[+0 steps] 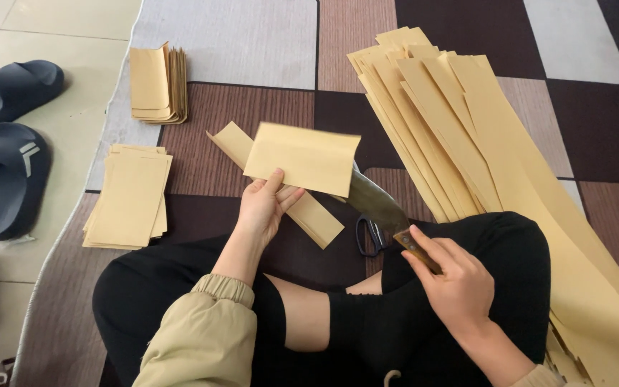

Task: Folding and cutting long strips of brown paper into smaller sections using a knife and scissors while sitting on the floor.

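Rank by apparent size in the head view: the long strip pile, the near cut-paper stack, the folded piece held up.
1. long strip pile
2. near cut-paper stack and folded piece in the left hand: alike, unranked.

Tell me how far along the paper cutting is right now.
Done: two stacks of cut yellow-tan paper rectangles lie on the rug, one upper, one lower. In hand: the left hand holds a folded yellow-tan paper strip, while the right hand has a grip on a wooden-handled broad-bladed knife at the fold. Left: a large fan of long uncut yellow-tan strips, so much appears to remain.
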